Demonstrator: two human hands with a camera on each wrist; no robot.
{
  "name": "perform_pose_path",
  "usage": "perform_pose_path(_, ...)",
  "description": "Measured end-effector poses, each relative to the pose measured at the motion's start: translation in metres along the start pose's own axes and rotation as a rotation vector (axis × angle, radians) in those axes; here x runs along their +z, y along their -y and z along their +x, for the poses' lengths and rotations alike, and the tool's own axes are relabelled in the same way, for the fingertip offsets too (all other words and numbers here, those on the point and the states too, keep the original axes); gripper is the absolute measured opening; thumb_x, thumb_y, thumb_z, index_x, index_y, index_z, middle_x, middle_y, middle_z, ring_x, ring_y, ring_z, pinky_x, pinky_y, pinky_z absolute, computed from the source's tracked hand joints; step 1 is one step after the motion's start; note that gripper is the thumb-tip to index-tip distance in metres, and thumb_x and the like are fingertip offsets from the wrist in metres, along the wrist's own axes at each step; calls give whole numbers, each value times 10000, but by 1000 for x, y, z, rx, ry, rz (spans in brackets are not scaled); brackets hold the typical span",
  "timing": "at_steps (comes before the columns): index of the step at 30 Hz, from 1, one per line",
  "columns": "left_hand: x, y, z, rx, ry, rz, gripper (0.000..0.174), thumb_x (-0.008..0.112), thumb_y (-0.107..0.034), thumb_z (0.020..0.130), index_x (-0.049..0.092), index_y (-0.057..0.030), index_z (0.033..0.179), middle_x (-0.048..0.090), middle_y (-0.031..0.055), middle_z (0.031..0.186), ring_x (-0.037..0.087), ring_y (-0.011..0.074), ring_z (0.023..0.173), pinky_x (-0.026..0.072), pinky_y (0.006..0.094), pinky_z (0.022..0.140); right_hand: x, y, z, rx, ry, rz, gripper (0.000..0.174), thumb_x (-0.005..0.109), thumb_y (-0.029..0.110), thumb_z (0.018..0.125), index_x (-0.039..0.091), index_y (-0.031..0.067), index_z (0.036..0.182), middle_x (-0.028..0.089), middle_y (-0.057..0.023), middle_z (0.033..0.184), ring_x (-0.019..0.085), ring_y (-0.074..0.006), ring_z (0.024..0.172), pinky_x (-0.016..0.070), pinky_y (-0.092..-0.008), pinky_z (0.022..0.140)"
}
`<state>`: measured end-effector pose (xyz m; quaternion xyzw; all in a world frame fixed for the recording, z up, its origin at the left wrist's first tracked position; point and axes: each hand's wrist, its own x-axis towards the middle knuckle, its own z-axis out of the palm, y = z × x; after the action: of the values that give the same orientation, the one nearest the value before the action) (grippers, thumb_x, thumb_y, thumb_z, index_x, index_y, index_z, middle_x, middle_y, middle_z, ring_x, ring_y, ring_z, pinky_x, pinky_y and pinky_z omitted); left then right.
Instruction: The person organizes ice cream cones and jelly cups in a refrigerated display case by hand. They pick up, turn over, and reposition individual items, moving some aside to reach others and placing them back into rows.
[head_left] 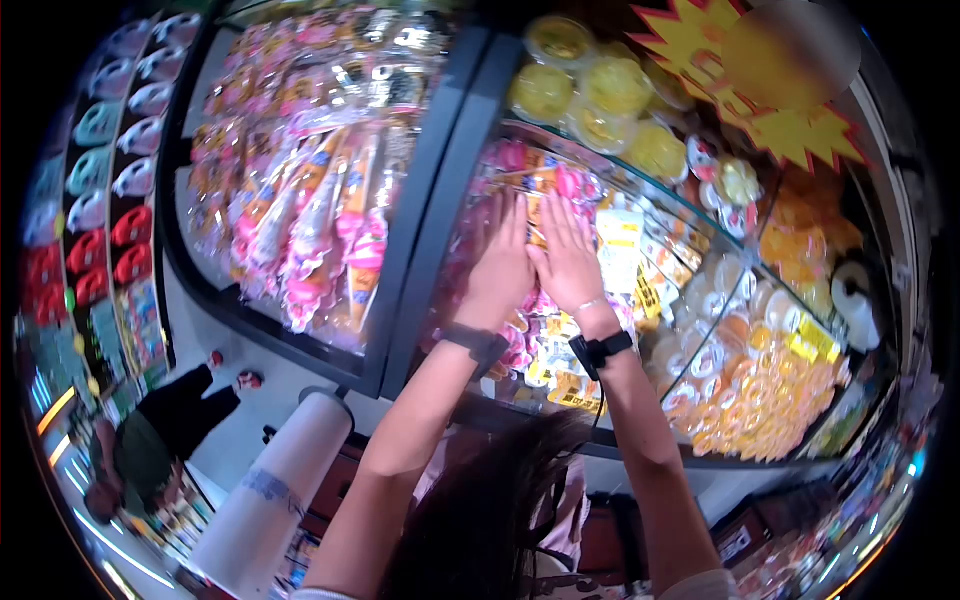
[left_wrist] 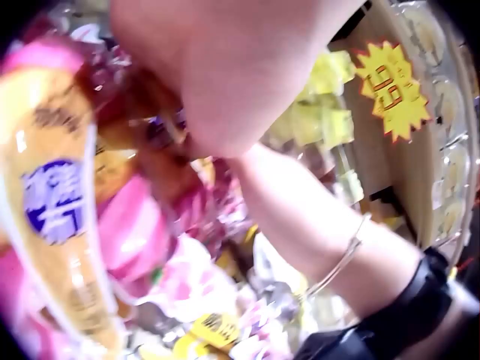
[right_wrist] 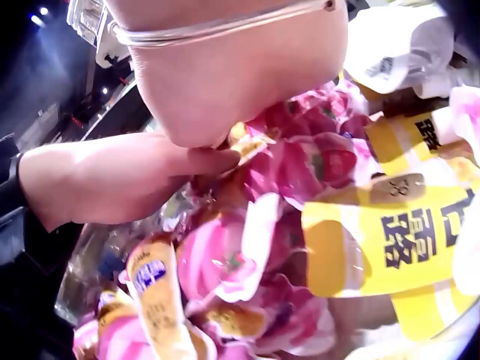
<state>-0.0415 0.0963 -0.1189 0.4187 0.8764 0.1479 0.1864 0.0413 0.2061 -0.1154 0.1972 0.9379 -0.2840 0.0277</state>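
Note:
In the head view my left hand [head_left: 503, 270] and right hand [head_left: 568, 255] lie side by side, fingers extended forward, over ice-cream-cone-shaped packages [head_left: 535, 190] in a display bin. The packages are wrapped in clear film, with pink swirled tops and orange cone parts. From the left wrist, a cone package [left_wrist: 56, 202] with a blue round logo shows close up. Pink-topped packages [right_wrist: 285, 165] spread below both hands in the right wrist view, where the fingertips are largely hidden. Yellow-labelled packets [right_wrist: 375, 247] lie right of the hands.
A dark frame bar [head_left: 425, 210] separates this bin from another heap of cone packages [head_left: 320, 220]. Glass dividers [head_left: 640, 185] border tubs of yellow sweets [head_left: 615, 85]. A roll of plastic bags [head_left: 270, 490] stands near the left arm. Another person [head_left: 150, 440] is at the lower left.

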Motion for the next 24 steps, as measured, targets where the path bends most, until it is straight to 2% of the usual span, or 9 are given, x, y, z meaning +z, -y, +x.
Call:
perform_pose_path(3, -50, -17, -20, -12, -144, -389, 663, 537, -100, 902, 238, 86, 1464, 316, 264, 1507, 312, 426, 1395, 275, 441, 1148, -6, 9, -14, 52, -26, 105, 642, 506, 271, 971, 258, 44, 1518, 242, -164, 1580, 203, -331, 1470, 159, -472, 1187)
perform_pose_path(5, -113, -30, -40, -78, -73, -674, 532, 563, -132, 927, 404, 11, 1415, 477, 238, 1402, 473, 412, 1283, 391, 432, 1064, -24, 30, -31, 71, -88, 172, 564, 530, 186, 953, 354, 12, 1460, 298, -186, 1550, 229, -369, 1453, 175, -489, 1178)
perform_pose_path(7, -147, -14, -59, -110, -236, -699, 250, 537, -32, 933, 648, -41, 1157, 676, 154, 1041, 674, 261, 960, 518, 326, 836, -35, 60, -33, 69, -157, 365, 268, 521, 55, 918, 613, -9, 1162, 532, -207, 1352, 444, -380, 1315, 351, -459, 1097)
perform_pose_path(8, -166, -7, -65, -150, -373, -726, 213, 516, 22, 923, 660, -11, 1076, 678, 127, 962, 667, 215, 890, 511, 311, 808, -46, 84, -28, 90, -105, 499, 262, 516, 27, 905, 625, 0, 1141, 576, -196, 1275, 497, -362, 1250, 392, -439, 1053)
perform_pose_path(9, -167, 12, -72, -266, -476, -650, 235, 527, 16, 866, 648, -18, 1064, 657, 148, 1000, 636, 312, 979, 490, 395, 871, -53, 108, -21, 110, -55, 636, 263, 510, -1, 891, 638, 9, 1120, 621, -185, 1198, 550, -344, 1186, 434, -419, 1010)
perform_pose_path(10, -177, 29, -71, -319, -643, -498, 234, 528, 28, 853, 651, -8, 1049, 658, 150, 991, 626, 324, 969, 478, 399, 881, -56, 131, -7, -66, -92, 588, 269, 516, -20, 867, 640, 12, 1103, 634, -175, 1145, 571, -326, 1141, 451, -408, 977)
perform_pose_path(13, -166, 85, -68, -441, -767, -88, 399, 612, -45, 826, 564, -24, 1222, 582, 165, 1205, 529, 345, 1144, 392, 427, 991, -44, 189, 45, -352, -140, 436, 311, 551, -22, 809, 633, 35, 1103, 633, -146, 1115, 575, -297, 1107, 455, -392, 959)
perform_pose_path(16, -147, 117, -57, -587, -710, -43, 546, 701, -128, 768, 537, -62, 1284, 544, 138, 1266, 499, 329, 1190, 355, 456, 1016, 9, 213, 99, -484, -170, 100, 388, 592, 94, 823, 583, 87, 1210, 573, -77, 1262, 492, -268, 1220, 382, -410, 1030)
perform_pose_path(24, -145, 117, -61, -554, -730, 21, 492, 691, -107, 752, 587, -101, 1234, 542, 140, 1175, 522, 333, 1130, 405, 455, 945, 29, 222, 127, -525, -227, -115, 293, 567, 160, 859, 613, 118, 1145, 588, -50, 1132, 511, -233, 1183, 322, -440, 1083)
